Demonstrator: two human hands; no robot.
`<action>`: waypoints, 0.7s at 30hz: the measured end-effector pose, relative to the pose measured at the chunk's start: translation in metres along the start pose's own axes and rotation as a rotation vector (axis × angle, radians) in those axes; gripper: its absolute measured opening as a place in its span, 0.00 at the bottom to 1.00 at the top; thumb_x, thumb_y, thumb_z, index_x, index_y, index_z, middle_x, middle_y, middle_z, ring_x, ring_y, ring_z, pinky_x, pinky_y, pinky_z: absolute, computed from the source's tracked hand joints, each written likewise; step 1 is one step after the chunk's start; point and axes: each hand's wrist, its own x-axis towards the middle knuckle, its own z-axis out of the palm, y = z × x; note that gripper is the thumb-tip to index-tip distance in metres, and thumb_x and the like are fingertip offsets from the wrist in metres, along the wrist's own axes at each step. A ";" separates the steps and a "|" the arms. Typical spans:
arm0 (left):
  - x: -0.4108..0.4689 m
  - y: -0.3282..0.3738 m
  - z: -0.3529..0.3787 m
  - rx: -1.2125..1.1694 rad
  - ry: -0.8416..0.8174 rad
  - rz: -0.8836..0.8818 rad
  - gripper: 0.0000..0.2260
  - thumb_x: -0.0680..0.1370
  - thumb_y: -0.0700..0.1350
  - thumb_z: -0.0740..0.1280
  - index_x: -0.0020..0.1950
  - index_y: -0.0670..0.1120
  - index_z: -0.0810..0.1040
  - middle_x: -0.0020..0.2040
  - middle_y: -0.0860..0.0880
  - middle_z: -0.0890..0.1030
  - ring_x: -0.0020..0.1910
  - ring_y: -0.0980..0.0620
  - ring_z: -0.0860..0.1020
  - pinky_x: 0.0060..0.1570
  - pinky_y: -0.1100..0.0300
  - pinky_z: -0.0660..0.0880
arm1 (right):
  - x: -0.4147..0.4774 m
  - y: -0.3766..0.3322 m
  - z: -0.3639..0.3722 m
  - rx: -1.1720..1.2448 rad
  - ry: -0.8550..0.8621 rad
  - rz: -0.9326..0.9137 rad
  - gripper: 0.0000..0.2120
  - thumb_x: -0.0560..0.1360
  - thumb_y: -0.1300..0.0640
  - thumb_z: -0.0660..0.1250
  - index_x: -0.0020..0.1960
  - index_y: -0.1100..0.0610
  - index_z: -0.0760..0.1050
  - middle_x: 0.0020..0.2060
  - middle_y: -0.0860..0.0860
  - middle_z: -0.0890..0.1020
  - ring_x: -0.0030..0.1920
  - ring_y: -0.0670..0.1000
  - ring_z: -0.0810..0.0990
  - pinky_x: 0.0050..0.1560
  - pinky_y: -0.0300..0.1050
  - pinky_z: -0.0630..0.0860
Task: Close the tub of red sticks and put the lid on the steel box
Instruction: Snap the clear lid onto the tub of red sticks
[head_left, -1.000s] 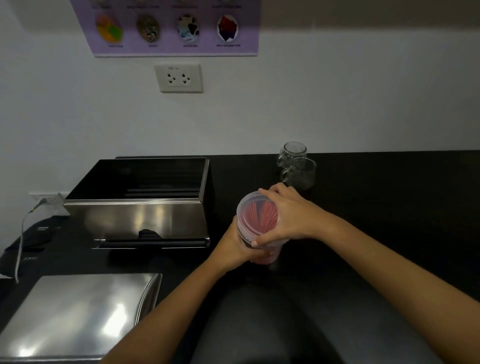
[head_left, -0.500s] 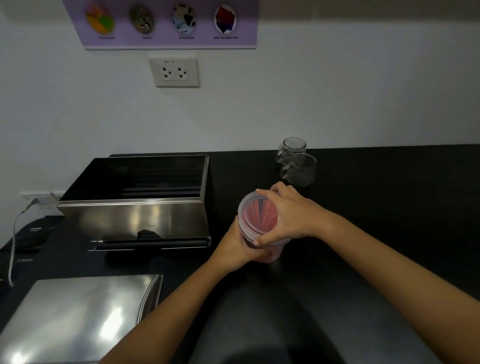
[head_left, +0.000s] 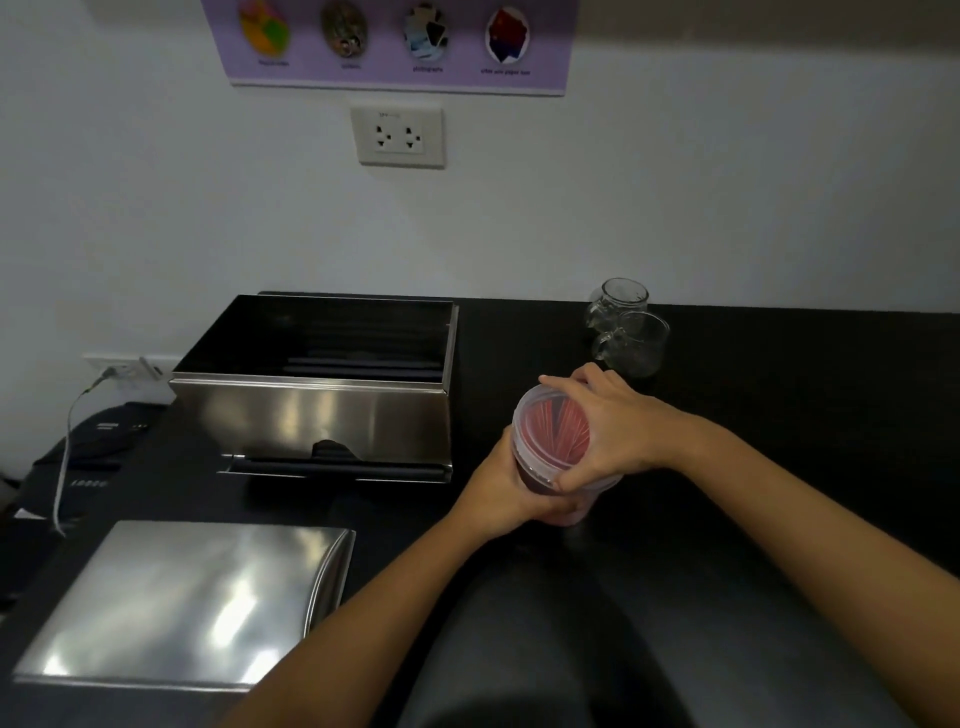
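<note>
A clear round tub full of red sticks stands on the black counter, right of the steel box. My left hand wraps its lower side from the left. My right hand lies over its clear lid, fingers spread on the rim. The open steel box stands at the back left, its top uncovered and its inside dark. Its flat steel lid lies on the counter in front of it, near the left front edge.
Two clear glass mugs stand close behind the tub by the wall. A wall socket and a purple poster hang above. A cable and dark items lie left of the box. My lap fills the bottom middle.
Both hands have stayed on the tub and its lid with little shift. The camera has turned slightly, so the scene sits further right in view.
</note>
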 end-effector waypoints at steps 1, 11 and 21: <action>0.000 0.000 0.000 0.000 0.004 -0.004 0.45 0.56 0.55 0.79 0.68 0.59 0.60 0.62 0.56 0.73 0.61 0.62 0.72 0.61 0.63 0.69 | 0.000 0.000 -0.001 -0.002 -0.011 -0.004 0.53 0.55 0.36 0.72 0.71 0.41 0.44 0.64 0.49 0.57 0.64 0.51 0.58 0.57 0.50 0.68; -0.002 -0.002 0.001 0.013 0.040 -0.005 0.41 0.55 0.57 0.79 0.64 0.63 0.63 0.60 0.59 0.76 0.59 0.63 0.73 0.60 0.60 0.72 | -0.001 -0.002 -0.009 -0.049 -0.047 0.027 0.54 0.53 0.29 0.69 0.71 0.43 0.48 0.63 0.48 0.61 0.63 0.49 0.62 0.59 0.52 0.69; -0.003 -0.001 0.001 0.024 0.034 0.003 0.42 0.55 0.59 0.79 0.65 0.64 0.64 0.60 0.59 0.76 0.59 0.65 0.74 0.60 0.59 0.72 | -0.006 0.012 -0.013 0.226 -0.115 0.110 0.58 0.48 0.28 0.70 0.71 0.42 0.48 0.66 0.48 0.58 0.66 0.53 0.63 0.62 0.50 0.66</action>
